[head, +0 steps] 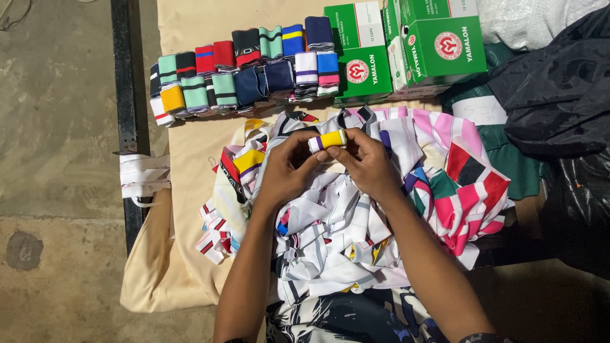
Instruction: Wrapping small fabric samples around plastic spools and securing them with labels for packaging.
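I gripped the yellow-and-white rolled band (328,140) between my left hand (287,166) and right hand (366,162), apparently mid-rolling; it probably needed tightening before joining the rolls (244,67) at eleven o'clock.

The scene is lit evenly and fairly brightly from above — no hard glare is seen. Soft shadows are cast under the heap of printed cloth (356,209) and along the edge of the desk (190,140). The black plastic bag (559,82) at the right is sunk in darkness, its folds barely read. Focus is held across the middle; slight softness is noted toward the corners.
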